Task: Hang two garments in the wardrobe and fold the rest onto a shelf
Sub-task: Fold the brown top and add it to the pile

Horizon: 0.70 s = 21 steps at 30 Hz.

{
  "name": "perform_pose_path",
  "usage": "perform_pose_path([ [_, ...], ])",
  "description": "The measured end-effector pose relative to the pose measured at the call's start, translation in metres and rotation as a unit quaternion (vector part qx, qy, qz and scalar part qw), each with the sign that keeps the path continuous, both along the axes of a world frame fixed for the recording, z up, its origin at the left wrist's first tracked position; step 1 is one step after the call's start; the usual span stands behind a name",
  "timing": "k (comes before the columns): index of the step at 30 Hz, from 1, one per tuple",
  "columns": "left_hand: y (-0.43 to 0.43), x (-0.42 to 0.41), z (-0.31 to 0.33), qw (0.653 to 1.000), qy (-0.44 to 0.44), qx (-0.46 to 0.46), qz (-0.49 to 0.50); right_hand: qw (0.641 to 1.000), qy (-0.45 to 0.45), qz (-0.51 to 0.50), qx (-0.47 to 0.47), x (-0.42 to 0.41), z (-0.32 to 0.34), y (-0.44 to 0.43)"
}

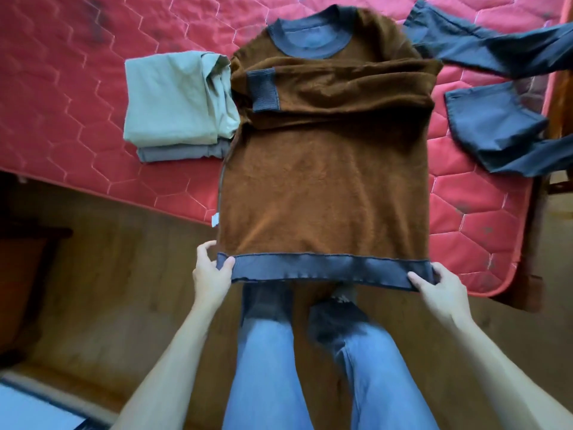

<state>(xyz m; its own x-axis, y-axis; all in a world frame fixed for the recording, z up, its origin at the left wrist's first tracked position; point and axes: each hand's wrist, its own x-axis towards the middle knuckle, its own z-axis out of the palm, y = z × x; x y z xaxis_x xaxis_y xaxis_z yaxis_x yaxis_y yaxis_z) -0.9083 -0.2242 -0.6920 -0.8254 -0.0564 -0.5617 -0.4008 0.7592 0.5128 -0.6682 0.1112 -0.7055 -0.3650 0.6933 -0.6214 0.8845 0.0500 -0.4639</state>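
A brown sweater (pixel 322 181) with dark blue collar, cuffs and hem lies flat on the red mattress (pixel 77 88), its sleeves folded across the chest. Its hem hangs past the mattress edge. My left hand (pixel 212 271) pinches the hem's left corner. At the hem's right corner my right hand (pixel 440 285) grips the blue band. To the left of the sweater sits a folded pale green garment (pixel 173 100) stacked on a folded grey one (pixel 183 152). A dark blue garment (pixel 502 88) lies spread at the right.
The wooden floor (pixel 124 290) lies below the mattress edge. My legs in blue jeans (pixel 266 367) stand against the bed under the sweater hem. Dark wooden furniture (pixel 28 274) stands at the left. The mattress corner (pixel 508 259) ends at the right.
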Motion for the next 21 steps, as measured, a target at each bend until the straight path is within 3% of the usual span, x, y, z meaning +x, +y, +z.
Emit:
perform_pose_path([
  [3,-0.011,0.019,0.014,0.999,0.006,0.039,-0.004,0.997,0.018,-0.056,-0.059,0.023,0.013,-0.015],
  [8,0.012,0.016,0.039,0.991,0.088,0.086,-0.056,0.97,0.153,-0.119,-0.148,0.002,0.044,-0.024],
  [15,0.049,-0.025,0.104,0.968,0.05,0.193,0.149,0.913,0.257,-0.261,-0.179,-0.044,0.11,0.016],
  [21,0.109,-0.114,0.146,0.926,0.0,0.319,0.203,0.91,0.298,-0.239,-0.162,-0.104,0.16,0.073],
])
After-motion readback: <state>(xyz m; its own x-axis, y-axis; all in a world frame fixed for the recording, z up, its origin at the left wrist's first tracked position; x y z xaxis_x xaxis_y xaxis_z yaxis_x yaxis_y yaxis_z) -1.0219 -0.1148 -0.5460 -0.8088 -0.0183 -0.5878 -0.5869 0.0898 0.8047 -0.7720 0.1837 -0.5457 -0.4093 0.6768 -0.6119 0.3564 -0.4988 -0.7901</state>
